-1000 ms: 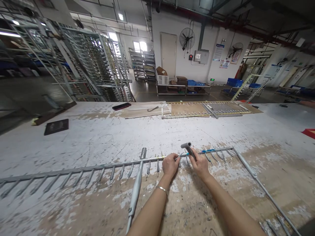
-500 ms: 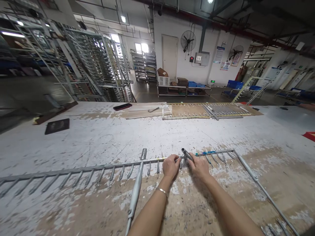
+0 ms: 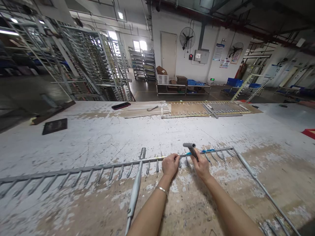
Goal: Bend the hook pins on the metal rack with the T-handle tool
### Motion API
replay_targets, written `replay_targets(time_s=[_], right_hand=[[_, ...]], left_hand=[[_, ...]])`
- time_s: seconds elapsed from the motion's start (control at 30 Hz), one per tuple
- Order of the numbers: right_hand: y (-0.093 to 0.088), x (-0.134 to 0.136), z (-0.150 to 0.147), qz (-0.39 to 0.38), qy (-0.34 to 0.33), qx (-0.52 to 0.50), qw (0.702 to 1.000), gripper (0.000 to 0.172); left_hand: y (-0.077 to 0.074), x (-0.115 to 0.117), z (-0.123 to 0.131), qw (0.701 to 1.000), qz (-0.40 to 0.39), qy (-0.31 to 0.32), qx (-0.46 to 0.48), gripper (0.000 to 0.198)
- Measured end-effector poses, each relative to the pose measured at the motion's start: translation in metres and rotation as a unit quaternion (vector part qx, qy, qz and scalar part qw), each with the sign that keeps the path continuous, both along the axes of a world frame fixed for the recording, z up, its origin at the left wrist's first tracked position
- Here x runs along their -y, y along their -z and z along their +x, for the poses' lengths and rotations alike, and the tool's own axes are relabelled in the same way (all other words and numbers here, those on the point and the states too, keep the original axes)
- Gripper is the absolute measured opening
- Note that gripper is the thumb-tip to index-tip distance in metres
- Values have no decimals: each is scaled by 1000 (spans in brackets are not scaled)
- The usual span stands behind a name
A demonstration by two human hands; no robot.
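Note:
A long grey metal rack point(image 3: 81, 169) lies across the near part of the table, with a row of short hooks along its bar. My left hand point(image 3: 170, 165) is closed on this bar near the middle, thumb against the fingers; its fingers hide the bar there, and whether they also pinch a hook is unclear. Just to the right, my right hand point(image 3: 202, 166) grips the shaft of a T-shaped metal tool point(image 3: 189, 145) with a hollow tube as its head. The head stands above the bar, beside some blue marking point(image 3: 208, 151) on the rack.
Beyond the rack, a hooked frame point(image 3: 190, 114) lies on boards at the table's far edge. A wrench point(image 3: 152, 108), a phone point(image 3: 121, 106) and a dark flat plate point(image 3: 54, 126) lie farther left. Tall racks point(image 3: 91, 62) stand behind the table.
My right hand has raised the T-shaped tool slightly to the right, away from my left hand, and its head has turned sideways. My left hand stays at the bar.

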State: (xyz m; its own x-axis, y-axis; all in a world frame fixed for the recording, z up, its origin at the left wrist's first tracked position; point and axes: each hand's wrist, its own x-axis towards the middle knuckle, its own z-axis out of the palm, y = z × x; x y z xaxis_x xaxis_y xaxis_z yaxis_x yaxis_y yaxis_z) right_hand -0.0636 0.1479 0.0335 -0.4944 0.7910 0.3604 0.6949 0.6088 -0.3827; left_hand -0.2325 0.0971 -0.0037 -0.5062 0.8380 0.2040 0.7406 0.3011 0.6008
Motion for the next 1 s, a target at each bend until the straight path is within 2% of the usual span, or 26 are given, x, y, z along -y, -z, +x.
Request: replay_targets(time_s=[0.13, 0.3, 0.43, 0.57, 0.73, 0.83, 0.9, 1.0], right_hand=[[0, 0, 2, -33, -17, 79, 996, 40], [0, 2, -1, -18, 18, 11, 1000, 46], [-1, 0, -2, -48, 22, 46, 998, 42], [-3, -2, -1, -26, 42, 21, 999, 46], [-6, 0, -1, -53, 26, 92, 994, 42], [-3, 1, 0, -63, 22, -23, 997, 45], [2, 0, 1, -102, 17, -124, 987, 45], [8, -5, 5, -159, 24, -192, 968, 40]], left_hand=[[0, 0, 0, 1000, -5, -3, -12, 27], [0, 0, -1, 1000, -10, -4, -20, 28], [0, 0, -1, 1000, -5, -5, -24, 26], [0, -1, 0, 1000, -16, -11, -21, 27], [0, -1, 0, 1000, -11, -13, -26, 26], [-1, -1, 0, 1000, -11, -14, -24, 25], [-2, -1, 1, 1000, -11, -12, -22, 25], [-4, 0, 1, 1000, -9, -7, -15, 26]])
